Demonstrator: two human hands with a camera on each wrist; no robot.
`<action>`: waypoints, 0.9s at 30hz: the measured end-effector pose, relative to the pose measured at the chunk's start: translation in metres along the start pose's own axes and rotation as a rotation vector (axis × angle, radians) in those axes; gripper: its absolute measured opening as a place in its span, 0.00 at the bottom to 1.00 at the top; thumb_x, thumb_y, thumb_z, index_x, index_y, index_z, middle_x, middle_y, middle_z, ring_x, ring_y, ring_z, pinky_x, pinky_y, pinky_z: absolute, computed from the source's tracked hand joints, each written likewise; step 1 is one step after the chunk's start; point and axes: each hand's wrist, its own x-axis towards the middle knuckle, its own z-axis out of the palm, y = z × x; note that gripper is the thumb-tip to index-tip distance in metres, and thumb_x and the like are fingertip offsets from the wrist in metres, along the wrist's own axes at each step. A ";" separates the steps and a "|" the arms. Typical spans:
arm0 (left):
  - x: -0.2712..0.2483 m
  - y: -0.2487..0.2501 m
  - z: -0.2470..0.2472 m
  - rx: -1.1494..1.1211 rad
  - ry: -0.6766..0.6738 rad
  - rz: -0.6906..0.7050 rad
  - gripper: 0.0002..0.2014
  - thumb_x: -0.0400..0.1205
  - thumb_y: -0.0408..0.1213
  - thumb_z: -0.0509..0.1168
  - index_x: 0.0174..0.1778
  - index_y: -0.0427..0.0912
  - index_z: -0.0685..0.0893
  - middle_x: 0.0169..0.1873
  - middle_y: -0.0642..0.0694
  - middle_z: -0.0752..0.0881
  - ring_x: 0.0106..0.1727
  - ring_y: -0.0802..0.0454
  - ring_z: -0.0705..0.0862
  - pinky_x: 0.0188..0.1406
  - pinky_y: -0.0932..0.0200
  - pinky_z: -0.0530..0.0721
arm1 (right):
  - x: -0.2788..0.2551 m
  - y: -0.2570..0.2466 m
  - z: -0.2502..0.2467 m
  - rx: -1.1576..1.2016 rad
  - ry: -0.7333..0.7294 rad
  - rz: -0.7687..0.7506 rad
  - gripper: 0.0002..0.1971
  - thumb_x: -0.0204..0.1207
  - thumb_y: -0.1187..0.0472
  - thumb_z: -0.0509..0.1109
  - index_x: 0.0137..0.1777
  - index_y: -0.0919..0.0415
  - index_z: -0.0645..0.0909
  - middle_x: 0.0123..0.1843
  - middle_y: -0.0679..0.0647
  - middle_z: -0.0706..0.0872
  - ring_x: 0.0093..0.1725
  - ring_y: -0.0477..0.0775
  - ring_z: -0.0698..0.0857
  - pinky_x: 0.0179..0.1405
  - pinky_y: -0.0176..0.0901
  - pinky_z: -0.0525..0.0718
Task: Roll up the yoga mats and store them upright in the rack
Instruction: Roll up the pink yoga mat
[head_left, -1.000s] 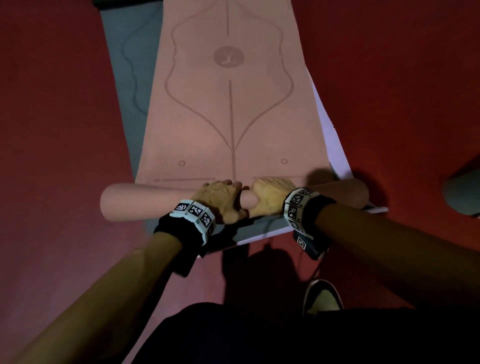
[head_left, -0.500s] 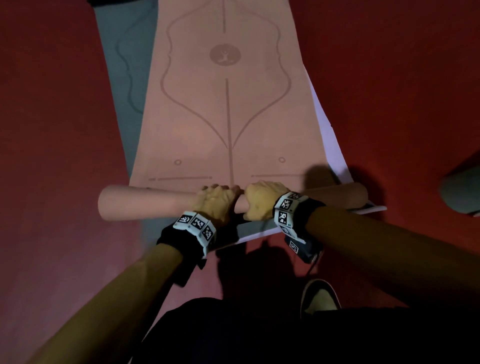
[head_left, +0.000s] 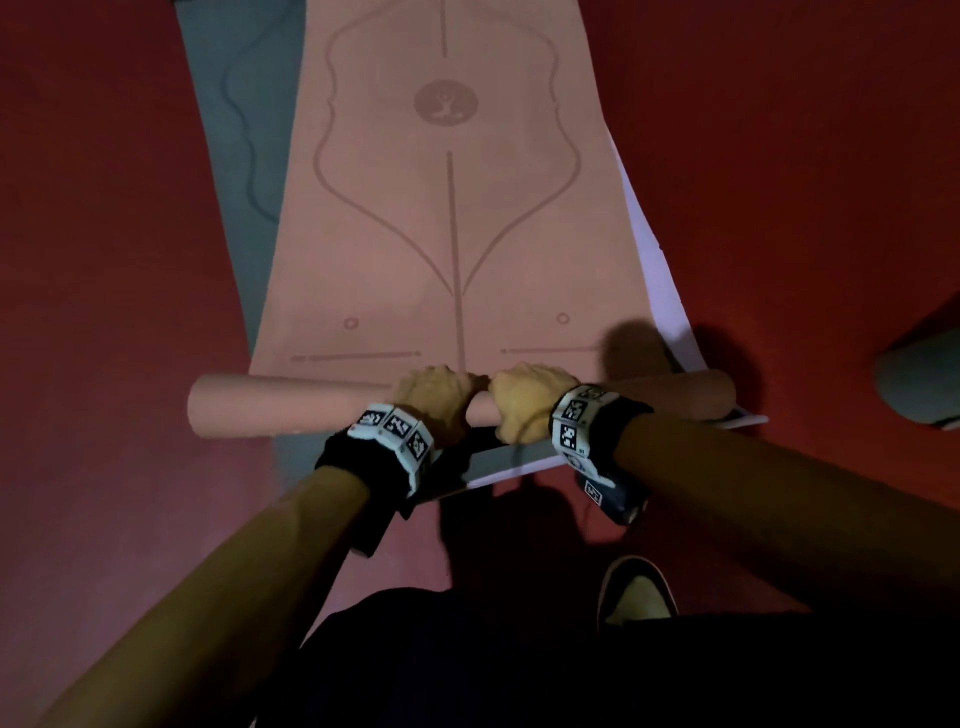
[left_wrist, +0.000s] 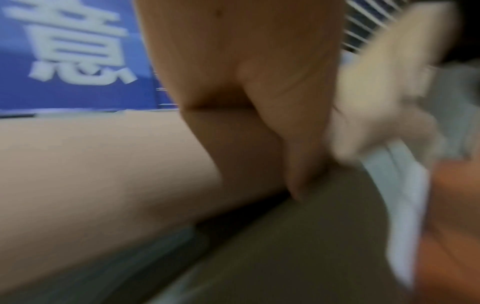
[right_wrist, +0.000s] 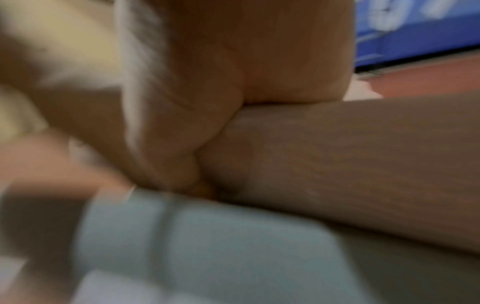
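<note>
A pink yoga mat (head_left: 447, 218) with printed guide lines lies spread on the red floor, its near end wound into a roll (head_left: 291, 408). My left hand (head_left: 434, 402) and right hand (head_left: 524, 402) sit side by side at the roll's middle, fingers curled over its top. In the left wrist view the left hand (left_wrist: 259, 123) wraps the pink roll (left_wrist: 103, 174). The right wrist view, blurred, has the right hand (right_wrist: 207, 102) against the roll (right_wrist: 363, 164). Under the pink mat lie a grey mat (head_left: 244, 130) and a pale lilac mat (head_left: 654, 270).
The end of a rolled grey-green mat (head_left: 919, 387) shows at the right edge. My shoe (head_left: 636, 592) stands on the red floor (head_left: 104, 260) just behind the roll. A blue board with white characters (left_wrist: 72, 53) and a wire rack (left_wrist: 363, 24) stand beyond.
The pink roll has moved a little forward along the mat, and both hands have shifted over its top with it.
</note>
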 end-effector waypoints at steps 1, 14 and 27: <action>-0.002 -0.001 0.004 0.034 0.061 -0.007 0.24 0.81 0.46 0.67 0.74 0.54 0.74 0.62 0.45 0.86 0.62 0.41 0.85 0.54 0.50 0.81 | 0.001 0.001 -0.004 0.021 -0.027 0.000 0.18 0.67 0.56 0.76 0.57 0.59 0.85 0.43 0.52 0.85 0.35 0.53 0.81 0.24 0.35 0.69; 0.017 -0.011 -0.006 -0.136 -0.141 -0.028 0.22 0.74 0.45 0.75 0.64 0.48 0.82 0.54 0.44 0.89 0.56 0.41 0.88 0.46 0.55 0.80 | 0.002 0.009 0.015 -0.079 0.224 -0.045 0.31 0.68 0.51 0.80 0.68 0.55 0.72 0.68 0.54 0.79 0.60 0.62 0.85 0.43 0.47 0.73; -0.004 -0.013 0.007 -0.025 0.143 -0.048 0.22 0.80 0.54 0.67 0.67 0.50 0.75 0.56 0.43 0.85 0.53 0.37 0.87 0.45 0.47 0.80 | 0.017 0.005 -0.013 0.000 0.005 -0.053 0.23 0.61 0.49 0.81 0.56 0.54 0.85 0.45 0.52 0.89 0.42 0.59 0.88 0.41 0.47 0.89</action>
